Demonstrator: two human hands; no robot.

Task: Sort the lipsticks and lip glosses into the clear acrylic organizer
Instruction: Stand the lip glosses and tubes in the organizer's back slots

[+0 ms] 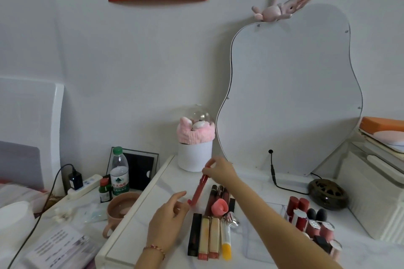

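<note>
Both hands are on one red lip gloss tube (pixel 198 190), held slanted just above the table (pixel 262 185). Left hand (pixel 166 223), the one with a braided bracelet (pixel 154 248), pinches the tube's lower end between thumb and fingertips. Right hand (pixel 219 170) reaches across from the right and grips the upper end, fingers closed round it.

Right under them is a row of lipsticks lying flat: a dark brown case (pixel 194 233), two gold-and-red cases (pixel 208 237) side by side, and a clear tube with a yellow cap (pixel 226 240). Just past those, three dark gloss tubes (pixel 219 195) and a pink flower-shaped thing (pixel 219 205) on top of them.

Off to the right, the clear acrylic organizer (pixel 284 209) already has several red lipsticks (pixel 297 205) standing in it, packed close together.

Further back: a dark round dish (pixel 328 194), a pink mug (pixel 121 209) and a water bottle (pixel 119 172) on the left, a white pot with a pink fluffy headband (pixel 195 135), and a wavy mirror (pixel 290 94) leaning on the wall.
</note>
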